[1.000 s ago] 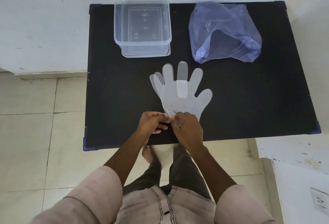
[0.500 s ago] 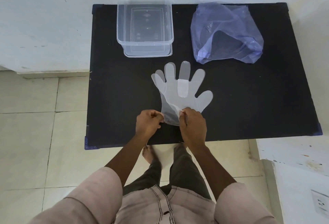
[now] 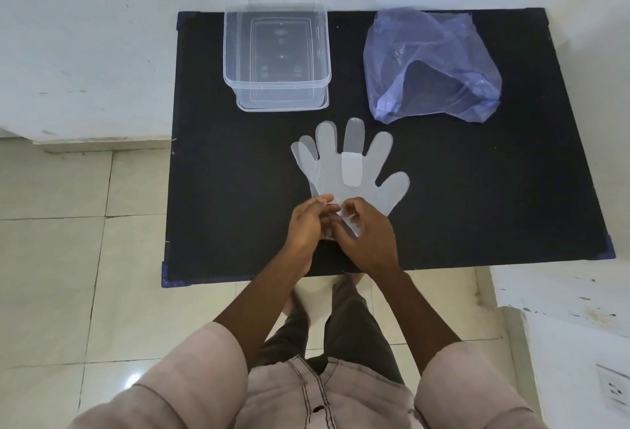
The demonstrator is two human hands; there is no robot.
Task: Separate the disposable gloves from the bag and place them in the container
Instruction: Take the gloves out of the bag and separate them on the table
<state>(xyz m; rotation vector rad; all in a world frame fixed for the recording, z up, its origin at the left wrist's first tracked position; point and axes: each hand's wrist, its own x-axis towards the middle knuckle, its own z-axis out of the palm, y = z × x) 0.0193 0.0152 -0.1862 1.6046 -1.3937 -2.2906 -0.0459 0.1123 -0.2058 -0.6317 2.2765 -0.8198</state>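
A thin stack of clear disposable gloves (image 3: 344,169) lies flat on the black table (image 3: 477,197), fingers pointing away from me. One glove finger is folded back as a whitish patch. My left hand (image 3: 308,224) and my right hand (image 3: 370,236) meet at the cuff end, both pinching the plastic there. The cuff edge is lifted and crumpled between my fingers. A clear plastic container (image 3: 276,50) stands open at the table's far left, with nothing inside. The bluish translucent bag (image 3: 433,67) lies crumpled at the far right.
The container sits on its clear lid (image 3: 283,106). The table stands against a white wall, tiled floor (image 3: 68,258) to its left. A white ledge and a wall socket (image 3: 613,391) are at the lower right.
My hands had spread apart along the cuff, then came back together and moved slightly up over it. The cuff edge is now lifted and crumpled between my fingers.
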